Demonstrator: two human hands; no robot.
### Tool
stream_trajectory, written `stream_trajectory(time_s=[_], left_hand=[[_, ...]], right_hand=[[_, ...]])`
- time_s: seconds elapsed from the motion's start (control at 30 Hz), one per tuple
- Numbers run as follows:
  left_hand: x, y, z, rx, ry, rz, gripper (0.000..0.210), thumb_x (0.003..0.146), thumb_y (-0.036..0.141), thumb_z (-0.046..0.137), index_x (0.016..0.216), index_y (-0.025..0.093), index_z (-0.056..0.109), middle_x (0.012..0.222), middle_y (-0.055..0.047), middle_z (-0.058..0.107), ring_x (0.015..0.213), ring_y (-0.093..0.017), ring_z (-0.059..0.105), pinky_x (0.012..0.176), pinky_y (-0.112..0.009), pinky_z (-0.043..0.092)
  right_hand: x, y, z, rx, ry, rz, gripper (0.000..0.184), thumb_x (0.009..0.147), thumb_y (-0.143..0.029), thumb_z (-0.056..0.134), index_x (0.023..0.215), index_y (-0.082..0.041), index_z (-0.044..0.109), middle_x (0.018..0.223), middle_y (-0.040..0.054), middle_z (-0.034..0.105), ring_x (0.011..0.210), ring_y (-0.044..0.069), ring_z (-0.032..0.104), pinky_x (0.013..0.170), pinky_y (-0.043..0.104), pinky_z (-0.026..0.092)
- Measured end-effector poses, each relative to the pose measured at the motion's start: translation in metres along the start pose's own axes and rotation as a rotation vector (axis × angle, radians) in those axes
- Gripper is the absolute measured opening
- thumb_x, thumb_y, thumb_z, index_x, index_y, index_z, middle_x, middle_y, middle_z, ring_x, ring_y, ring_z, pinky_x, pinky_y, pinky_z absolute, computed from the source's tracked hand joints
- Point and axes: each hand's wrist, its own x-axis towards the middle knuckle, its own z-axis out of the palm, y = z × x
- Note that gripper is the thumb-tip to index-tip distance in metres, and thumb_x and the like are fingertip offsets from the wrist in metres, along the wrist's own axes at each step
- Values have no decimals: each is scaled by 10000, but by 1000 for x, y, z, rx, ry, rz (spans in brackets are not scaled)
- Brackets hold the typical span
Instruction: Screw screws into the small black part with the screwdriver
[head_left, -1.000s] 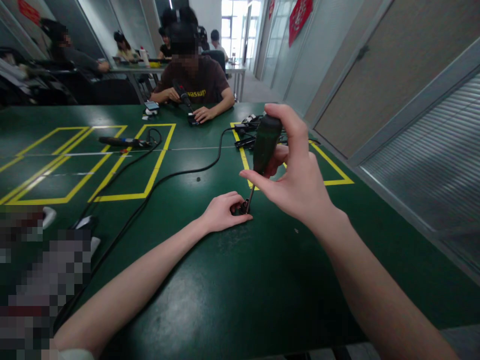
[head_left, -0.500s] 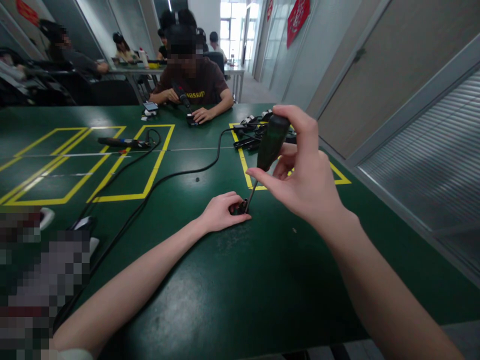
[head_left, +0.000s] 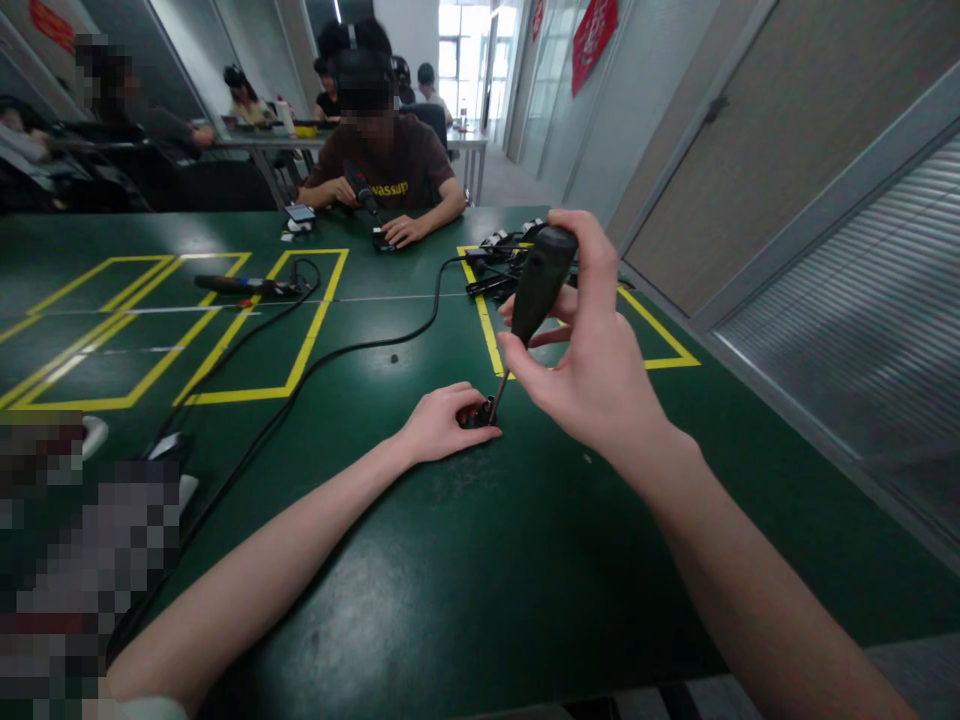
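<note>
My left hand (head_left: 446,425) rests on the green table and pinches a small dark part (head_left: 486,411) between thumb and fingers; the part is mostly hidden, so its kind is unclear. My right hand (head_left: 592,365) grips a screwdriver (head_left: 541,280) by its dark handle, index finger curled over the butt end and thumb low on the handle. The shaft slants down to the left, and its tip meets the small part beside my left thumb.
A pile of black cabled parts (head_left: 499,265) lies inside yellow tape (head_left: 491,340). A black pen-shaped power tool (head_left: 244,285) and a long cable (head_left: 352,347) are on the left. Opposite, a co-worker (head_left: 390,160) holds a tool over a small part. A blurred patch covers the lower left.
My right hand has shifted slightly left and its fingers have turned around the screwdriver handle, the thumb now closer to the handle. My left hand stays put.
</note>
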Motion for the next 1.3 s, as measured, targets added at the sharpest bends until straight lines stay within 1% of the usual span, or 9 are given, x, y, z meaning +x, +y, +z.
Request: stream_trajectory(time_s=[0.1, 0.23, 0.4, 0.73, 0.9, 0.97, 1.1, 1.2, 1.3], left_hand=[[0, 0, 0, -7, 4, -6, 405, 852, 548, 752, 749, 185, 606, 752, 18, 539, 676, -145, 507, 641, -262, 379], [0, 1, 0, -20, 4, 0, 418, 847, 548, 755, 731, 185, 582, 747, 22, 526, 661, -138, 489, 634, -259, 365], [0, 2, 0, -14, 4, -2, 411, 841, 519, 778, 725, 180, 577, 758, 26, 529, 662, -131, 486, 642, -259, 361], [0, 0, -1, -17, -2, -4, 412, 850, 542, 765, 742, 181, 597, 755, 25, 535, 660, -133, 488, 632, -259, 367], [0, -1, 1, -24, 9, 12, 423, 849, 558, 765, 749, 180, 603, 751, 26, 528, 654, -131, 485, 629, -258, 362], [0, -2, 2, -16, 15, 15, 429, 855, 571, 754, 754, 181, 606, 747, 26, 527, 655, -132, 485, 629, -258, 363], [0, -2, 2, -7, 13, 14, 440, 861, 589, 739, 757, 182, 609, 746, 22, 531, 653, -132, 486, 621, -254, 360], [0, -3, 2, -13, 15, 16, 436, 854, 582, 748, 756, 181, 606, 747, 21, 535, 654, -130, 485, 620, -252, 357], [0, -3, 2, -18, 16, 14, 432, 853, 577, 751, 756, 183, 604, 743, 21, 535, 659, -133, 487, 622, -252, 359]], right_hand=[[0, -1, 2, -44, 56, -23, 887, 931, -209, 662, 1652, -362, 167, 1577, 121, 538, 1121, 325, 740, 795, 444, 666], [2, -4, 1, -1, 37, -57, 913, 906, -141, 661, 1630, -405, 171, 1719, 100, 340, 1064, 290, 748, 801, 452, 655], [4, -5, -2, 94, 67, 14, 734, 842, -137, 729, 1453, -322, 367, 1261, 70, 675, 887, 227, 750, 743, 406, 662], [7, -5, 1, 235, 193, 14, 525, 870, -235, 776, 1295, -339, 486, 1273, 62, 600, 1056, 256, 695, 715, 370, 642], [11, 2, 10, 632, 32, -5, 489, 929, -220, 696, 1312, -377, 437, 1060, -8, 627, 907, 187, 697, 830, 395, 623], [14, 5, 13, 768, -17, -18, 502, 901, -243, 716, 1289, -391, 435, 997, -33, 621, 776, 162, 657, 766, 375, 611], [20, 6, 19, 995, 79, 28, 448, 838, -284, 739, 1174, -386, 460, 778, -86, 558, 521, 112, 460, 486, 240, 416], [23, -1, 22, 1122, 138, 118, 273, 895, -430, 705, 1063, -325, 517, 634, -96, 481, 424, 82, 293, 404, 193, 225], [26, -9, 24, 1237, 67, 178, 411, 913, -650, 651, 908, -246, 578, 513, -116, 367, 383, 47, 129, 368, 175, 112]])
